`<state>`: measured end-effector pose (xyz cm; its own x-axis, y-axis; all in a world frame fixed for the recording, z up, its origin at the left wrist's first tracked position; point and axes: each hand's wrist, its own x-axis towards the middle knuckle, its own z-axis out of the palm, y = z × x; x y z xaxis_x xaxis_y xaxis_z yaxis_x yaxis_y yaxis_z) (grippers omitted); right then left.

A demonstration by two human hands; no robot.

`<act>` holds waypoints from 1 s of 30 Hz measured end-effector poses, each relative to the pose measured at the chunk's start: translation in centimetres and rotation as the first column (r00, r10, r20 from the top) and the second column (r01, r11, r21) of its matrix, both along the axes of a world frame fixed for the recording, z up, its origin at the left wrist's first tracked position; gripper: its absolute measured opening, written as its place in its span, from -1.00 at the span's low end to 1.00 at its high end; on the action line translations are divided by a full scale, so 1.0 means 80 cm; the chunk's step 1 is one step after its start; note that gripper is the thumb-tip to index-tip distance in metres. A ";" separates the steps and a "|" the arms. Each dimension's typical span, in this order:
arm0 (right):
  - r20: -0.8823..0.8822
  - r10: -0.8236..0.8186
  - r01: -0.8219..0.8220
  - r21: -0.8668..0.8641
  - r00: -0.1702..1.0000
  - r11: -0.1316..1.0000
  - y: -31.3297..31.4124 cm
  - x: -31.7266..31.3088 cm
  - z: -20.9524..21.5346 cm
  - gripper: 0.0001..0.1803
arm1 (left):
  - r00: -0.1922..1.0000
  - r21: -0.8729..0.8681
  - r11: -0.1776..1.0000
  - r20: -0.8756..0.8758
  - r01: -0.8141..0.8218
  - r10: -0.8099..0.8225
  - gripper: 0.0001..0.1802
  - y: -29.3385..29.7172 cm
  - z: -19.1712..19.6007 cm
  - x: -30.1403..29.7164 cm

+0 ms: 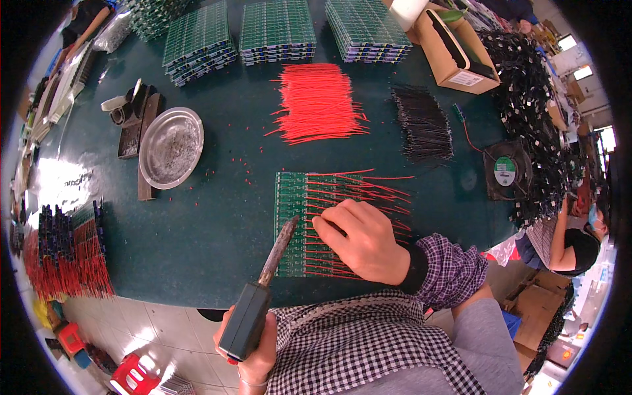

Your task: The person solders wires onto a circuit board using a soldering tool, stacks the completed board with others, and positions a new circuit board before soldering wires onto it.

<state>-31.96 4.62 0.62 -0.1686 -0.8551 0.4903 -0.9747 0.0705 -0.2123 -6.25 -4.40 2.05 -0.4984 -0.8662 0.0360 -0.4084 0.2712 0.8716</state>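
Note:
A green circuit board panel (288, 247) lies on the bench in front of me, with a row of red wires (388, 191) fanning out from it to the right. My left hand (263, 345) is closed around the dark handle of a soldering iron (245, 320). The iron's tip touches or hovers just over the board, left of my fingers; which of the two I cannot tell. Over the wires, my right hand (365, 238) pinches a red wire at the board, its thumb and index finger close to the iron's tip. The fingers cover part of that wire.
Behind the panel lie a pile of red wires (316, 102) and a bundle of black wires (423, 124). Stacked boards (276, 29) line the far side. A metal dish (171, 148) stands left, wired boards (69, 247) near-left. A fan (505, 171) and black cables (526, 99) sit right.

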 end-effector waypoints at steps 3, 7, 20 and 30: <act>0.056 0.002 -0.003 0.021 0.998 1.000 0.002 0.002 0.003 -0.65 | 0.998 0.016 1.000 0.056 -0.026 0.025 -0.72 0.003 0.000 0.003; 0.057 0.003 -0.003 -0.004 0.998 1.000 0.000 0.003 0.006 -0.64 | 0.997 0.097 0.993 0.043 -0.073 0.069 -0.70 0.006 0.005 0.001; 0.057 0.018 -0.015 -0.051 0.998 0.999 0.003 0.008 0.001 -0.69 | 0.999 0.141 0.990 0.045 -0.027 0.021 -0.68 0.002 0.014 0.002; 0.030 0.011 -0.009 -0.056 1.000 0.998 0.003 0.009 -0.002 -0.74 | 0.999 0.182 0.983 0.049 -0.020 0.012 -0.72 0.005 0.011 0.003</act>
